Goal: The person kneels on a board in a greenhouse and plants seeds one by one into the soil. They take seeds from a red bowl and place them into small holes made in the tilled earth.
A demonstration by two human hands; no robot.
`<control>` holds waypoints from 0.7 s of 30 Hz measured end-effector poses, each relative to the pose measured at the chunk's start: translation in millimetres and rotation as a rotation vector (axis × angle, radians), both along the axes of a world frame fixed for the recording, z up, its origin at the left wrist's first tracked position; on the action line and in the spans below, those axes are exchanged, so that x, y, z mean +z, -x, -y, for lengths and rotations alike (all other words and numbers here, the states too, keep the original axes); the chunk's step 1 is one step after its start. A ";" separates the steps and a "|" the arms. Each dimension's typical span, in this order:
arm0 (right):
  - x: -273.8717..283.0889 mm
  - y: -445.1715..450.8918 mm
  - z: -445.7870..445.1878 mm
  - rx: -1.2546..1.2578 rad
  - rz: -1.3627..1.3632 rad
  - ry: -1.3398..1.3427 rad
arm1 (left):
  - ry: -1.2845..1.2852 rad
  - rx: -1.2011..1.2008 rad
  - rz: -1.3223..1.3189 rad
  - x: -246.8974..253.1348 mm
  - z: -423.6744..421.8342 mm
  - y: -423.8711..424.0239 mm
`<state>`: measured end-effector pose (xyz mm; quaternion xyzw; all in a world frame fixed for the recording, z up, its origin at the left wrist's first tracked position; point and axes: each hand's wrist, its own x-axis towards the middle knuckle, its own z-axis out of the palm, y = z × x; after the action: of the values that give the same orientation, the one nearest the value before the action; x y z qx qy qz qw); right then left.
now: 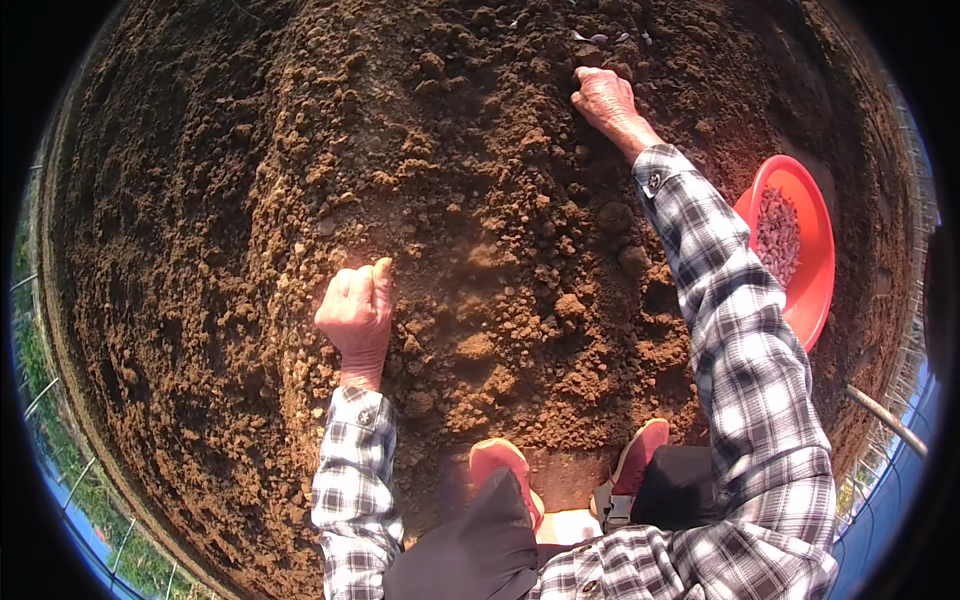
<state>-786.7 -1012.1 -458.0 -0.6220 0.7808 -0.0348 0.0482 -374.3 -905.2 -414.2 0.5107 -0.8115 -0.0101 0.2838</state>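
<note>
My left hand (pixel 356 306) is curled into a fist above the loose brown soil (pixel 465 225), its back towards me. I see nothing sticking out of it; the inside of the fist is hidden. Farther forward and to the right, my right hand (pixel 606 97) is down at the soil with its fingers bent, and the fingertips are partly hidden. Just beyond it lie several pale purple-white cloves (pixel 598 38), which look like garlic. A red plastic bowl (pixel 816 247) stands right of my right forearm. Many similar cloves (pixel 778 232) fill part of it, and my sleeve covers its near left side.
My red shoes (pixel 501 459) are at the bottom, between my dark trouser legs. Something white (pixel 570 526) shows behind them. A pole (pixel 886 421) sticks out at the lower right. Wire fencing (pixel 81 480) and greenery border the plot at left. Clods and dips make the ground uneven.
</note>
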 end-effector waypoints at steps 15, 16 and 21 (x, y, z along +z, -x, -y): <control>13.7 108.0 -97.0 -0.562 0.698 0.232 | -0.003 -0.015 -0.002 3.8 -0.7 5.5; 9.9 104.5 -103.5 -0.522 0.612 0.164 | -0.003 -0.015 0.000 4.5 -2.3 4.8; 0.5 107.8 -98.4 -0.512 0.503 0.170 | -0.003 -0.034 0.001 4.2 -1.8 4.4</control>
<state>-894.5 -913.7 -457.5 -0.3801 0.8693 -0.2623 0.1764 -378.6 -903.4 -410.0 0.4974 -0.8201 -0.0160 0.2824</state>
